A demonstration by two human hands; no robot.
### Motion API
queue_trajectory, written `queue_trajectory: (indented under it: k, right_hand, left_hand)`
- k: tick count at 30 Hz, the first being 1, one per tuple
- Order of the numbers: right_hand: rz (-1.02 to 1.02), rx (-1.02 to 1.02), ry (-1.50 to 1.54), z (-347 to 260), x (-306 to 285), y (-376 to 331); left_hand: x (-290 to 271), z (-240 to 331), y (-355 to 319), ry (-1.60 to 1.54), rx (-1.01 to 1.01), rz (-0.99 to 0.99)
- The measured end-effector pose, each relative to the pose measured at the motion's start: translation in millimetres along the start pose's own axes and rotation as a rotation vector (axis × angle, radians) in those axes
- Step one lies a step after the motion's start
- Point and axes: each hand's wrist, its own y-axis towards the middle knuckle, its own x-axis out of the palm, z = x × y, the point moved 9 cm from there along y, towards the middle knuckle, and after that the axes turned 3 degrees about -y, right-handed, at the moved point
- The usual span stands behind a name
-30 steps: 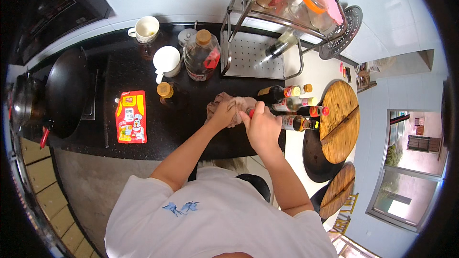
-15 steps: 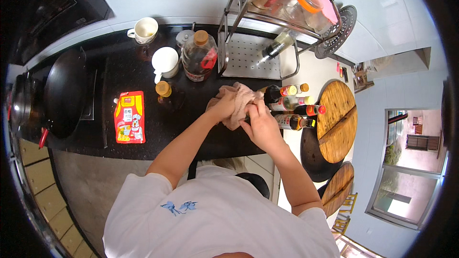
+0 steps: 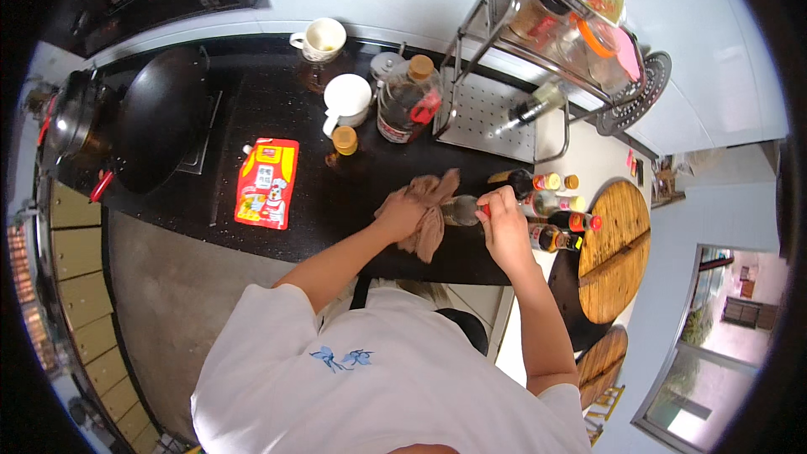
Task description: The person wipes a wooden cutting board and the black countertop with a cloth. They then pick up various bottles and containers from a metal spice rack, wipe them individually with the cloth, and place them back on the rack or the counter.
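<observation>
My left hand point(image 3: 400, 217) is closed on a crumpled brownish cloth point(image 3: 431, 231) over the front part of the black counter point(image 3: 336, 231). Out of the cloth's right side comes a clear glass bottle point(image 3: 459, 211), tilted nearly flat, its base end hidden by the folds. At its red-capped end, my right hand point(image 3: 508, 231) grips it, fingers round the top. Just right of that hand stand several sauce bottles, among them a red-capped bottle point(image 3: 574, 221) and a dark bottle point(image 3: 551, 240) with a yellow mark.
Left of the cloth lies a red and yellow pouch point(image 3: 267, 185). Behind are an amber-capped jar point(image 3: 344, 141), a white mug point(image 3: 347, 101), a patterned cup point(image 3: 321, 39), a large jug point(image 3: 407, 105) and a metal rack point(image 3: 492, 126). A wok point(image 3: 160, 118) sits far left, round wooden lids point(image 3: 618, 265) right.
My right hand has drawn away from the cloth to the right, and the clear bottle now shows between my hands. The whole view has swung, shifting the counter's things rightward.
</observation>
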Motion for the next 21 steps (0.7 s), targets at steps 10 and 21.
queue_trajectory:
  k: [10, 21]
  right_hand:
    - [0.07, -0.205, 0.159, -68, 27, 73]
    - [0.14, -0.224, 0.276, -72, 59, 122]
  left_hand:
    - [-60, -50, -84, -0.229, -0.524, -0.059]
    - [-50, -5, -59, -1.105, -0.593, 0.062]
